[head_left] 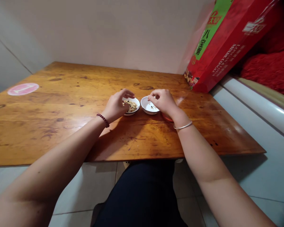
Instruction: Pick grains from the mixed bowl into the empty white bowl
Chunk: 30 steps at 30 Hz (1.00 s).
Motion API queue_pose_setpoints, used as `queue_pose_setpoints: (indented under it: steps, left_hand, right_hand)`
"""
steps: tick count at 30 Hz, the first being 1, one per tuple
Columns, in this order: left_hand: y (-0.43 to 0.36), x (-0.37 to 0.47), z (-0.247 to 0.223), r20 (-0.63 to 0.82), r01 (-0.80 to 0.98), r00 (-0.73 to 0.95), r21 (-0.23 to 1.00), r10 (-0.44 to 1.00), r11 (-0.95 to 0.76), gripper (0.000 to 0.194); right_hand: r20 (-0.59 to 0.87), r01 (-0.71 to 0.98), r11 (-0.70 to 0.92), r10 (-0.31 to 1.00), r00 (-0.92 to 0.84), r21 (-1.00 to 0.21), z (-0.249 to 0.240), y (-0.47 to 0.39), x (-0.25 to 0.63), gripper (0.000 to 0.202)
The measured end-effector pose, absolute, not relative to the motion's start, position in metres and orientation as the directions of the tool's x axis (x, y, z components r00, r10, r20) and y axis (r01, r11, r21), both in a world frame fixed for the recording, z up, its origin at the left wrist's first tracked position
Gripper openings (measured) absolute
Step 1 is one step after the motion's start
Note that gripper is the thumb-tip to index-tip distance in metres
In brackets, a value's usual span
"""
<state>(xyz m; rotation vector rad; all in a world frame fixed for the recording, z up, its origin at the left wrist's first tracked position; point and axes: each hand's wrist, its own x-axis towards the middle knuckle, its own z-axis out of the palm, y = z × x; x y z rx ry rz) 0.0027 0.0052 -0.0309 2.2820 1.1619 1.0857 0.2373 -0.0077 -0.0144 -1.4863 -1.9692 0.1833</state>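
Observation:
A white bowl (137, 108) with many pale beans (132, 106) and a few dark ones stands on the wooden table (68, 97). My left hand (117, 103) is at its left side, thumb and fingers apart, with nothing seen between them. Just to the right is a second white bowl (145, 104) with several small pale and dark pieces on its bottom. Over its right rim hangs my right hand (162, 100), its thumb and fingertips brought together; what they hold, if anything, is too small to make out.
Behind my right wrist lies a partly hidden red-orange object (167, 118). A large red box (217, 50) leans at the back right, beside red fabric (269, 72). A pink round sticker (23, 89) marks the table's left side. The wall runs along the back.

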Motion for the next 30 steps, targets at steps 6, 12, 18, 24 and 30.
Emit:
queue_pose_setpoints:
  steps: [6, 12, 18, 24, 30]
  left_hand:
    - [0.005, 0.003, -0.031, 0.479, 0.522, 0.388, 0.590, 0.787, -0.616, 0.045]
    - [0.005, 0.003, -0.031, 0.475, 0.546, 0.399, 0.564, 0.784, -0.619, 0.041]
    - [0.005, 0.003, -0.032, 0.474, 0.546, 0.405, 0.561, 0.782, -0.622, 0.041]
    - [0.005, 0.004, -0.032, 0.467, 0.533, 0.400, 0.581, 0.789, -0.615, 0.039]
    - [0.005, 0.004, -0.032, 0.457, 0.543, 0.390, 0.587, 0.799, -0.600, 0.036]
  right_hand:
    - [0.380, 0.910, 0.247, 0.918, -0.110, -0.333, -0.010, -0.010, 0.244, 0.023]
    - [0.251, 0.957, 0.214, 0.954, -0.162, -0.197, -0.009, -0.014, 0.237, 0.029]
    - [0.169, 0.964, 0.227, 0.965, -0.202, -0.140, -0.010, -0.016, 0.232, 0.034]
    - [0.179, 0.967, 0.217, 0.965, -0.192, -0.132, -0.011, -0.017, 0.232, 0.037]
    - [0.198, 0.966, 0.193, 0.967, -0.158, -0.170, -0.011, -0.016, 0.233, 0.034]
